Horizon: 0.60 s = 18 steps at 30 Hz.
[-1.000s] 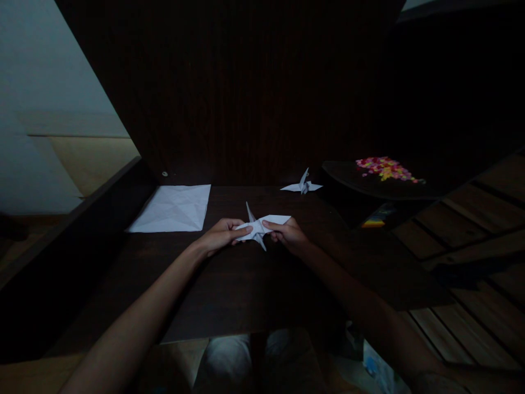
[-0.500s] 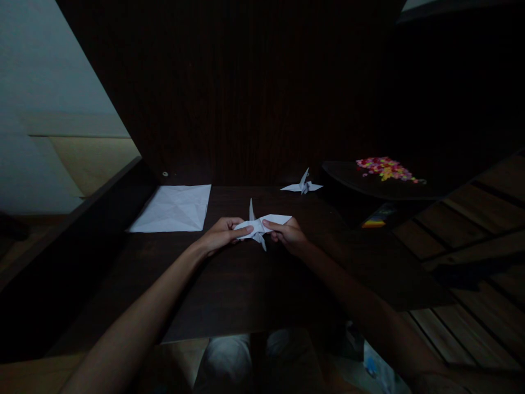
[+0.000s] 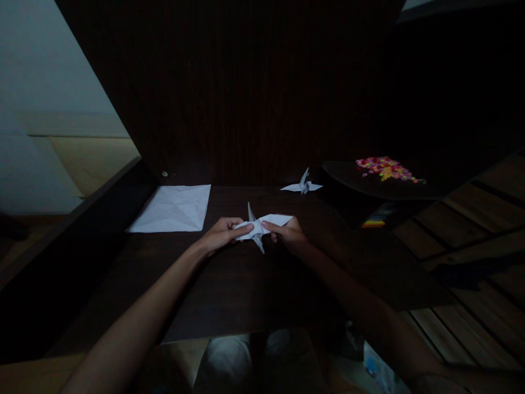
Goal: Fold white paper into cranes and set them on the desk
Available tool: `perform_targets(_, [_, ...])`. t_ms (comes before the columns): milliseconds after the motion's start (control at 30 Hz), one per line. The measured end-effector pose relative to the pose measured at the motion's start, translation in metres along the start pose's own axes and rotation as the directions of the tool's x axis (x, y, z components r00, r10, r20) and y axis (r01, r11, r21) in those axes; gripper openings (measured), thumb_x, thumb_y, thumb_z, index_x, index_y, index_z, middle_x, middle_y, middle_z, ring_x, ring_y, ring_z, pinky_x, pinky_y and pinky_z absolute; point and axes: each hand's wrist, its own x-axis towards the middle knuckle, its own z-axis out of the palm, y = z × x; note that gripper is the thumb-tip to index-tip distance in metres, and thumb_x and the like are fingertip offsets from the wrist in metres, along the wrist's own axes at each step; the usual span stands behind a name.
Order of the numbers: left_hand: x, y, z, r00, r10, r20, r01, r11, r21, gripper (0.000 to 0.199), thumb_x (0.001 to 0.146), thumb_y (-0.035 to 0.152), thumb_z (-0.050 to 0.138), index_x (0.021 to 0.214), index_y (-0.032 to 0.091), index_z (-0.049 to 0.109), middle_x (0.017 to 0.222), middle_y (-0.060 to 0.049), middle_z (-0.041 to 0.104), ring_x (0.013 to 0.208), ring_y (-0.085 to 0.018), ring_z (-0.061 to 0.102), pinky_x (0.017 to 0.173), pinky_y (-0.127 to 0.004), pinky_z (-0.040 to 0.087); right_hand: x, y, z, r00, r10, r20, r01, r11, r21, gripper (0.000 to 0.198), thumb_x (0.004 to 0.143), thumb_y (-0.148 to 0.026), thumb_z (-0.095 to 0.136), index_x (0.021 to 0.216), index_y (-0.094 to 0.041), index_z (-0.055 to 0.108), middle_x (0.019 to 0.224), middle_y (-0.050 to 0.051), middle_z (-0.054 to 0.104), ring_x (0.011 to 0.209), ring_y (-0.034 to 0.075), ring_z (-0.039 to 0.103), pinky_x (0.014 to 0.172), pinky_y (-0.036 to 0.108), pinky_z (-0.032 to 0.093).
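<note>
A white origami crane (image 3: 257,227) is held between both hands above the dark table. My left hand (image 3: 221,234) pinches its left wing, thumb on top and fingers curled beneath. My right hand (image 3: 287,234) grips the right wing the same way, its thumb near the crane's middle. One narrow point of the crane sticks out away from me and another toward me. Behind and to the right, a second paper crane (image 3: 304,187) rests on the table with its wings spread. Creased white paper (image 3: 172,209) lies flat to the left.
The dark table (image 3: 221,306) meets a tall brown panel (image 3: 254,98) at the back. A low side board (image 3: 82,230) borders the left. On the right, a raised rounded shelf (image 3: 348,178) bears a pile of small pink, red and yellow pieces (image 3: 385,168).
The crane has turned slightly in my hands: its far point sits a little lower and its near point has shifted slightly left. Both hands keep their grip.
</note>
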Motion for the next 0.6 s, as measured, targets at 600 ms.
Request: perform_targets(600, [0.000, 0.001, 0.011, 0.955, 0.131, -0.265, -0.089, 0.982, 0.167, 0.041, 0.068, 0.050, 0.063, 0.053, 0.014, 0.051, 0.051, 0.004, 0.044, 0.049, -0.008, 0.037, 0.046, -0.020, 0.026, -0.015, -0.010, 0.010, 0.985, -0.173, -0.019, 0.167, 0.966, -0.196, 0.028, 0.063, -0.042, 0.073, 0.057, -0.017, 0.061, 0.045, -0.001, 0.055, 0.041, 0.011, 0.048, 0.042, 0.025, 0.040])
